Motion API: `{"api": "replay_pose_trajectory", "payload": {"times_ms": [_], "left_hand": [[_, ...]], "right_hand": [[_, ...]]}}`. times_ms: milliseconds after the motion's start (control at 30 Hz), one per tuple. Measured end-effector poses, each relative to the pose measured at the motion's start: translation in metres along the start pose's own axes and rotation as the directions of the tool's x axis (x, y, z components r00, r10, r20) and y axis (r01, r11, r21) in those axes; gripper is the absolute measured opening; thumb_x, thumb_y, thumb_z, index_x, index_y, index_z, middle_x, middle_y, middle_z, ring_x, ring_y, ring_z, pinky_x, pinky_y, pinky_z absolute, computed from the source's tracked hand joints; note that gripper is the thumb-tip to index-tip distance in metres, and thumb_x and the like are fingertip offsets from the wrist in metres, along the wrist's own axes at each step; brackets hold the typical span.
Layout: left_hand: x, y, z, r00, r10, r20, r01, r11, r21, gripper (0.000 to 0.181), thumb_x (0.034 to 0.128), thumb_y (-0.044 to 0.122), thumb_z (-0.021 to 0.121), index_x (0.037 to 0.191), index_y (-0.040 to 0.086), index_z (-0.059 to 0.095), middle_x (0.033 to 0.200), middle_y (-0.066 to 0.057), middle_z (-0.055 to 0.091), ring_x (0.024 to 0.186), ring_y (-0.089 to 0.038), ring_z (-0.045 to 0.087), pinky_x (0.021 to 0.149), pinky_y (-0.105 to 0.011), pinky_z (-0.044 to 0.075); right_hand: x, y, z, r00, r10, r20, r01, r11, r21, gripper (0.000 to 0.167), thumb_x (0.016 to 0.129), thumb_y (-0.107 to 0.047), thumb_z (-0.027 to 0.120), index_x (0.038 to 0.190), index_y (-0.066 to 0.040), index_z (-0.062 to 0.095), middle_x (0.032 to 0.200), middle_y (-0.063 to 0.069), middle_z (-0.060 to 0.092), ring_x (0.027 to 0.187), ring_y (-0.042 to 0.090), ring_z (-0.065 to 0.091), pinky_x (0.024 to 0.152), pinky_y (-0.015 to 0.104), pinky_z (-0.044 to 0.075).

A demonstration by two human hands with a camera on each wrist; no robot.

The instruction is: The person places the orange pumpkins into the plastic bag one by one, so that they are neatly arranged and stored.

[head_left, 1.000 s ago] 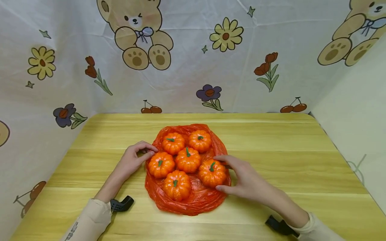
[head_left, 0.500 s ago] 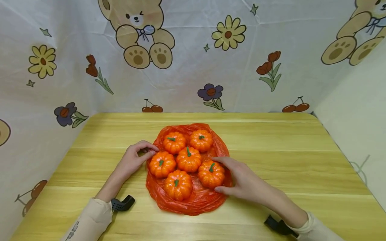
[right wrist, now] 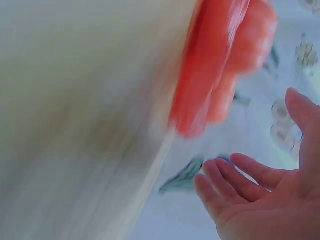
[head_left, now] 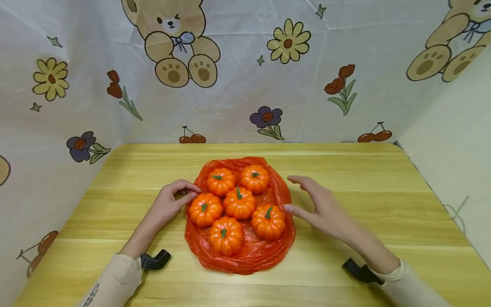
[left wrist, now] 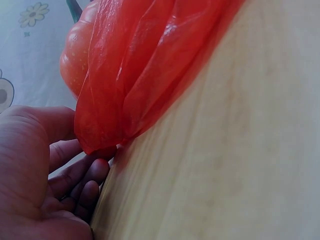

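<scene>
Several small orange pumpkins with green stems, one of them a right-hand pumpkin (head_left: 268, 222), lie in a red plastic bag (head_left: 249, 265) whose rim is spread out on the table. At the bag's left edge my left hand (head_left: 166, 204) pinches the plastic between thumb and fingers; the left wrist view shows the thumb against the bag's fold (left wrist: 105, 117). My right hand (head_left: 327, 213) is held apart from the bag's right side, thumb and fingers spread, holding nothing. Blur softens the bag (right wrist: 200, 75) in the right wrist view.
The bag sits mid-way on a wooden table (head_left: 345, 170). Behind and to the left hangs a white cloth (head_left: 230, 64) printed with bears and flowers. A pale wall (head_left: 452, 162) stands on the right. Each wrist wears a black camera mount (head_left: 155, 260).
My right hand has left the right-hand pumpkin, which it was around, and moved right and away over the table. That pumpkin stays in the bag. The left hand keeps its place.
</scene>
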State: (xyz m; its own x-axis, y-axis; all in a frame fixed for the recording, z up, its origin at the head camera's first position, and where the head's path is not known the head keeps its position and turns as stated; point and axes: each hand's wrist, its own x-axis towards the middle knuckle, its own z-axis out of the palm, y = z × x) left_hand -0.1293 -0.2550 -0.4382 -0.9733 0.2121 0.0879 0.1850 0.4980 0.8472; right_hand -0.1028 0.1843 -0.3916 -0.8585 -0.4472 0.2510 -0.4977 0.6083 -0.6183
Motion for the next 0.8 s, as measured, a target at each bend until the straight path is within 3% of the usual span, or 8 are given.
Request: {"api": "replay_pose_trajectory", "payload": {"times_ms": [333,600,800], "left_hand": [[-0.001,0.001,-0.001,1.0,-0.001,0.001,0.001,1.0,0.003,0.013,0.1034,0.025,0.07,0.111,0.019,0.079,0.115,-0.001,0.073,0.099,-0.019,0.061,0.087,-0.024,0.048],[-0.001,0.0,-0.002,1.0,0.006,-0.005,-0.006,1.0,-0.006,0.013,0.1033,0.025,0.07,0.111,0.019,0.079,0.115,-0.002,0.073,0.098,-0.019,0.061,0.086,-0.023,0.047],[-0.001,0.002,0.0,1.0,0.016,-0.015,-0.016,1.0,-0.025,0.014,0.1027,0.026,0.071,0.111,0.019,0.079,0.116,-0.001,0.072,0.1,-0.017,0.061,0.087,-0.023,0.048]], "right_hand": [[0.003,0.054,-0.044,0.985,0.13,-0.112,-0.148,0.974,-0.173,0.07,0.1,-0.039,0.073,0.154,-0.003,0.046,0.157,0.026,0.048,0.144,0.051,0.043,0.112,0.072,0.035],[0.002,0.067,-0.048,0.988,0.128,-0.082,-0.142,0.971,-0.191,0.067,0.102,-0.037,0.071,0.151,0.002,0.048,0.155,0.029,0.048,0.143,0.053,0.042,0.112,0.072,0.034],[-0.004,0.078,-0.057,0.981,0.166,-0.101,-0.185,0.958,-0.221,0.072,0.102,-0.04,0.07,0.153,0.003,0.045,0.155,0.032,0.046,0.142,0.056,0.041,0.11,0.074,0.034]]}}
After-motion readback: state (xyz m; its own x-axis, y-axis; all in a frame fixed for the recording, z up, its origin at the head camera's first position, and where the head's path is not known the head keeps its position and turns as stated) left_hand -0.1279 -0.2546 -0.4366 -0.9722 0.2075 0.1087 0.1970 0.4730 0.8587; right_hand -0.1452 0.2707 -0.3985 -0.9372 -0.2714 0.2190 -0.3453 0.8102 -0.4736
